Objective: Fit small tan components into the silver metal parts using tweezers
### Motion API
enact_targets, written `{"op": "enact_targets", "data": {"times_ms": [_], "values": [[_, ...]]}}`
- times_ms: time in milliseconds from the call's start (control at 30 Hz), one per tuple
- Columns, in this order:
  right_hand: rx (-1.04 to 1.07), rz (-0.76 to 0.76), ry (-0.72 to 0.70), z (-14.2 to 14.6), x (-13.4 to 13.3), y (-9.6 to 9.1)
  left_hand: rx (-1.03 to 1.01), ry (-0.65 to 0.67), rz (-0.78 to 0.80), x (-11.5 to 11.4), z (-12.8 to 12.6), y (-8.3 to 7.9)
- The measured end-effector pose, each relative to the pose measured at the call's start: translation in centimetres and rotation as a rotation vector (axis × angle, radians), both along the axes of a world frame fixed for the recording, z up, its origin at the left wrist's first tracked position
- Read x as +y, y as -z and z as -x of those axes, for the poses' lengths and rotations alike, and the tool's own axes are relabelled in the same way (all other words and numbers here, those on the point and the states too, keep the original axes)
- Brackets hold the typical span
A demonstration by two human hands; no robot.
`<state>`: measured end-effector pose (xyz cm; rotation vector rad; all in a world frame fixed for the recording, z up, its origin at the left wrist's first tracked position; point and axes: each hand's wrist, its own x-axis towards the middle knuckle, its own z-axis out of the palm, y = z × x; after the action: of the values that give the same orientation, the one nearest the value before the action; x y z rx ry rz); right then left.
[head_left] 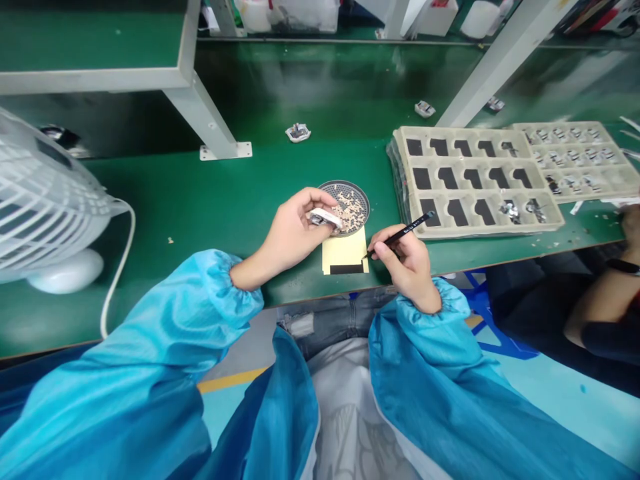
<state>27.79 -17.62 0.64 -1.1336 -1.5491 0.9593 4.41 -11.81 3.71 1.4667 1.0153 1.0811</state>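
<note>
My left hand [300, 230] is closed on a small white housing part [324, 219] with metallic pieces inside, above the left edge of a round dark dish [367, 200]. The dish holds many tiny beige pieces. My right hand [403, 267] grips slim black tweezers [403, 232] with pale lettering, slanting down to the left. Their tip is at the lower right of a yellow paper pad [345, 249], close to the right end of a black strip [347, 269]. The dish covers the pad's upper edge.
Right of the dish stand a stacked cream tray [475, 232] with black pads and metallic parts, and another parts tray [575, 141]. A similar white part [298, 133] lies behind. A white fan [45, 193] is at left. Another person's arm [600, 287] shows at right.
</note>
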Motion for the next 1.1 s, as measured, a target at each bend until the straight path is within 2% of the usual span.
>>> {"op": "enact_targets", "data": {"times_ms": [233, 333, 467, 600, 800, 967, 1100], "values": [[-0.017, -0.009, -0.007, -0.1, 0.0, 0.0, 0.157, 0.034, -0.037, -0.4, 0.1, -0.4], [-0.036, -0.006, -0.010, -0.1, 0.0, 0.0, 0.109, 0.101, 0.036, -0.5, 0.1, 0.0], [-0.022, 0.001, -0.021, -0.1, 0.0, -0.1, -0.020, 0.120, 0.174, -0.5, -0.2, 0.2], [0.130, 0.011, -0.026, 0.0, -0.1, -0.3, -0.026, 0.105, 0.223, -0.4, -0.4, -0.2], [0.317, -0.228, 0.005, 0.7, 0.5, -1.3, -0.020, 0.087, 0.269, -0.5, -0.7, -0.5], [0.224, -0.424, 0.088, 1.9, 2.1, -1.7, -0.042, 0.027, 0.256, -0.7, -0.8, -0.3], [0.151, -0.488, 0.123, 2.5, 2.9, -1.0, 0.001, 0.029, 0.257, -0.7, -0.8, -0.3]]}}
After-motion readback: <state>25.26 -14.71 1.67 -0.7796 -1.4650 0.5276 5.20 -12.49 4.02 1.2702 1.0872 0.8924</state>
